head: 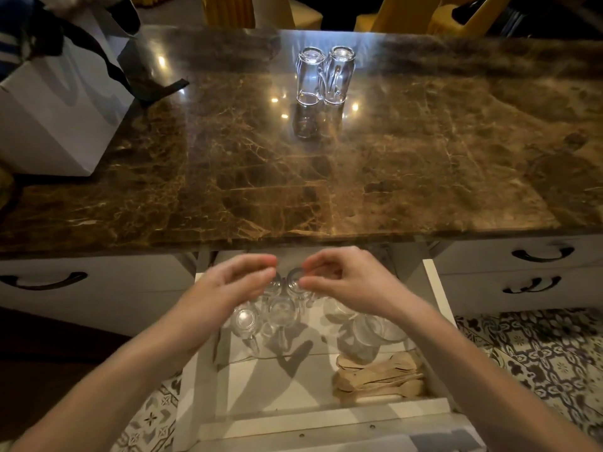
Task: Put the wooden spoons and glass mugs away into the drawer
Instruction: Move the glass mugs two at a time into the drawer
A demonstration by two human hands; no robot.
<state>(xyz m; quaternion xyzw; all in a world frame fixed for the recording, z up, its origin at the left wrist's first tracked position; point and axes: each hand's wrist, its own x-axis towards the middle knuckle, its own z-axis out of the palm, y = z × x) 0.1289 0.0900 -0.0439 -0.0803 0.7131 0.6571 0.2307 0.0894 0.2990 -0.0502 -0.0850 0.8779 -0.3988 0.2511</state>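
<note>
The white drawer (437, 298) stands pulled out below the marble counter. Several glass mugs (280, 313) sit upside down in its back half, and a pile of wooden spoons (378, 375) lies at its front right. My left hand (228, 285) and my right hand (342, 278) hover over the rear mugs, fingers curled and apart, thumbs and forefingers just above two mug bases; neither hand grips anything. Two more glass mugs (324, 75) stand upside down side by side at the back middle of the counter (424, 158).
A white paper bag (62, 109) with black ribbon handles occupies the counter's left end. Shut drawers with dark handles (543, 254) flank the pulled-out one. Patterned floor tiles (538, 347) show below, and yellow chairs (408, 14) stand beyond the counter.
</note>
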